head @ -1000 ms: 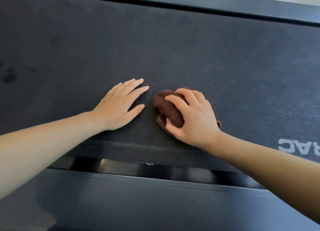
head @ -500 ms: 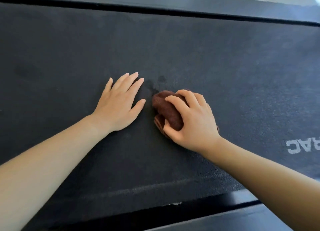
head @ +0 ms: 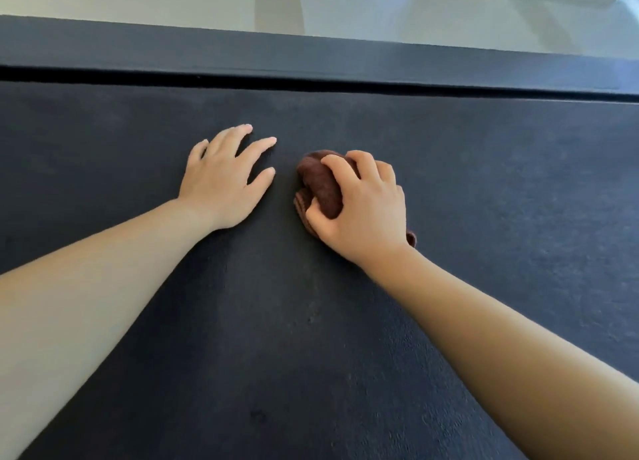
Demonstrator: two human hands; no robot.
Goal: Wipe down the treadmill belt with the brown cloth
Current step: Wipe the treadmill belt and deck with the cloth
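right hand (head: 363, 210) squeezes bunched brown cloth (head: 320, 183) | left hand (head: 224, 179) flat, open, empty on treadmill belt (head: 484, 217) | risk: small wad may miss spots

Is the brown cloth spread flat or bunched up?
Bunched up: the brown cloth bulges in thick folds under the right hand, pressed on the belt.

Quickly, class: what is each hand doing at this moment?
Left hand: open, flat on the treadmill belt, holding nothing.
Right hand: closed around the brown cloth, pressing it on the belt.
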